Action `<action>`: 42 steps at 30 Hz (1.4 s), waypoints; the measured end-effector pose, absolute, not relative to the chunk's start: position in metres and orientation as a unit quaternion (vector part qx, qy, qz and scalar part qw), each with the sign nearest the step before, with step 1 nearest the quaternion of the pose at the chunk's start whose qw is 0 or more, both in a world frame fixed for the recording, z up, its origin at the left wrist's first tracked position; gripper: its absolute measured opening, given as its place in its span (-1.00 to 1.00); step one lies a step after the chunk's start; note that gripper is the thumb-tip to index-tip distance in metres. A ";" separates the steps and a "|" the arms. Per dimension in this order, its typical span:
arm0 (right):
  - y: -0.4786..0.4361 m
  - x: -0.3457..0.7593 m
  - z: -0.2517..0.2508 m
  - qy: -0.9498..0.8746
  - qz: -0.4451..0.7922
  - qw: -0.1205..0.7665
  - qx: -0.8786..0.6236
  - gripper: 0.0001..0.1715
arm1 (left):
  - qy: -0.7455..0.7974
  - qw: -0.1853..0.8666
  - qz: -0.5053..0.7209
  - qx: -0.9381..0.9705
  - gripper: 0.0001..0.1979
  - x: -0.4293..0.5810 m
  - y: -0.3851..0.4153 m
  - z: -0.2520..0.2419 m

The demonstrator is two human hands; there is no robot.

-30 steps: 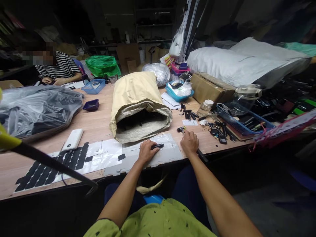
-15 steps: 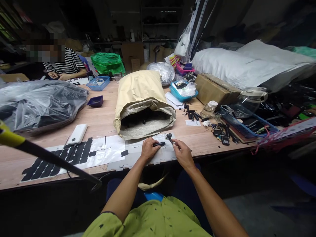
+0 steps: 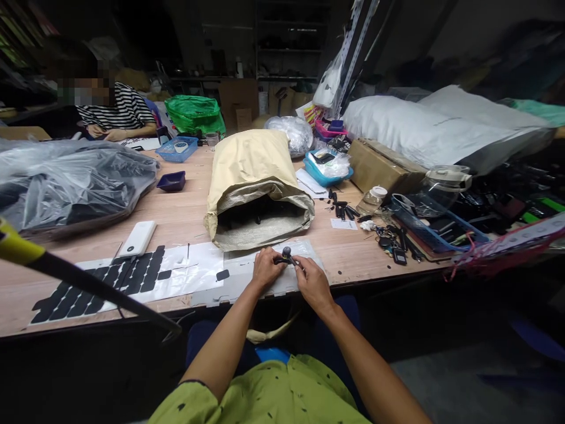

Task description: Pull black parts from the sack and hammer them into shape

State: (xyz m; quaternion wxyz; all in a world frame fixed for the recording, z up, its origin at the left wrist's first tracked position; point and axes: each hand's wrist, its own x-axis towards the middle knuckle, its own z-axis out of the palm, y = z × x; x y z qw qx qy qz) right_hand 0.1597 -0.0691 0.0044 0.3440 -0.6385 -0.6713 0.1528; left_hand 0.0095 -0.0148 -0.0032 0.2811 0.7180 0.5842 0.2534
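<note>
Small black part [image 3: 278, 259]: a slim dark piece held just above the white sheet [image 3: 238, 277] at the near edge of the table [image 3: 176, 218], between the two hands.
Left hand [image 3: 263, 268]: fingers curled, pinching the small black part by its left end; the knuckles face the camera.
Right hand [image 3: 311, 284]: closed around a black-capped tool [image 3: 288, 254], whose round cap points up and away and meets the small black part.
Black-capped tool: probably a small screwdriver, though the fingers hide its shaft and the tip is too small to make out.
Paper sack [image 3: 253, 171]: lies on its side just behind the hands, its open mouth turned towards them (dark pieces show inside).
Black pads [image 3: 110, 281]: rows stuck on a white backing sheet, to the left of the hands.
White power bank [image 3: 138, 238]: flat on the table, just beyond the black pads.
Clear plastic bag [image 3: 66, 182]: bulky, at the far left of the table.
Blue tray [image 3: 441, 224]: to the right, with keys and small tools strewn beside it.
Co-worker [image 3: 126, 112]: a person in a striped shirt, seated at the far left end.
</note>
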 end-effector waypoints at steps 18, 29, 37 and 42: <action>-0.005 0.239 -0.018 -0.549 -0.056 0.161 -0.818 -0.56 | 0.564 0.290 0.237 0.736 -0.88 0.006 -0.014 -0.005; -0.004 0.233 -0.021 -0.550 -0.074 0.142 -0.819 -0.57 | 0.431 0.246 0.173 0.851 -0.78 -0.033 -0.085 -0.020; -0.005 0.235 -0.024 -0.551 -0.089 0.136 -0.818 -0.59 | 0.454 0.217 0.218 0.836 -0.74 -0.032 -0.107 -0.022; -0.006 0.233 -0.023 -0.552 -0.090 0.128 -0.819 -0.60 | 0.566 0.226 0.338 0.717 -0.87 -0.020 -0.028 -0.001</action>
